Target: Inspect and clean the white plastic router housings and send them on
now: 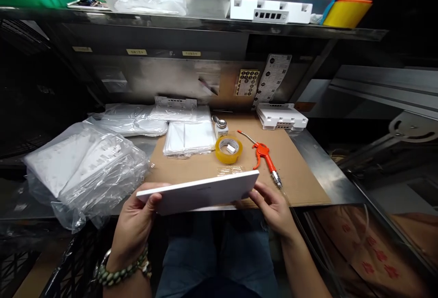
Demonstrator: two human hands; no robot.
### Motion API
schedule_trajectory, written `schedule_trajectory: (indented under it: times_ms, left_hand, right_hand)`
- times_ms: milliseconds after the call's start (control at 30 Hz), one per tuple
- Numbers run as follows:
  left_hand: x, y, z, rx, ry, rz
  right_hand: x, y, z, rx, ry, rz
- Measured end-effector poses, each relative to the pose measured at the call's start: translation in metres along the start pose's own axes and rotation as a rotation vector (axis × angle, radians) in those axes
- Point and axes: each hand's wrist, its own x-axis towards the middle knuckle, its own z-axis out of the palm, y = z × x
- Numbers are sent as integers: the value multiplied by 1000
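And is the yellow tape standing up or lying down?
Lying down: the tape rests flat on the cardboard, and its round hole faces up.

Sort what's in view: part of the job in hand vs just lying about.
In the job, judging by contact:
- white panel, gripped near its ends by the left hand and right hand

Probably just lying about, untouched:
- orange air blow gun
- yellow tape roll
- plastic-bagged white parts, left
- round-sticker sheet
- yellow container on the shelf
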Motion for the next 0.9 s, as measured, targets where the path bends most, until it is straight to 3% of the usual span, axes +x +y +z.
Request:
schedule_trajectory:
  times_ms: [200,467,500,567,633,667,767,833,900]
  left_hand:
    - [-13,0,13,78,-143,80]
    - [-12,0,21,177,-286,144]
    - [-12,-1,21,154,-278,164]
    - [-11,-5,20,-20,-155,187]
    - [-8,-10,13,-285,-36,68]
    - [-5,-12,6,-410,-47,-57]
    - [2,-17,-19,-643,-319,-444]
    - [5,-17,-33,-733,-388,-499]
    - [6,-14,-39,-795,-318,-431]
  right_hand:
    - [13,0,-7,1,32,-132]
    - [13,16,-13,-2,39,-170]
    - [12,16,-12,0,35,-201]
    - [10,12,-11,-13,8,-307]
    - [9,2,-8,-46,-65,-456]
    - [11,-4,-6,-68,-116,-527]
    - [28,-21,-3,-198,-350,-655]
    - [54,-26,-5,-362,-496,-610]
    - [91,-23,-8,-606,-505,-443]
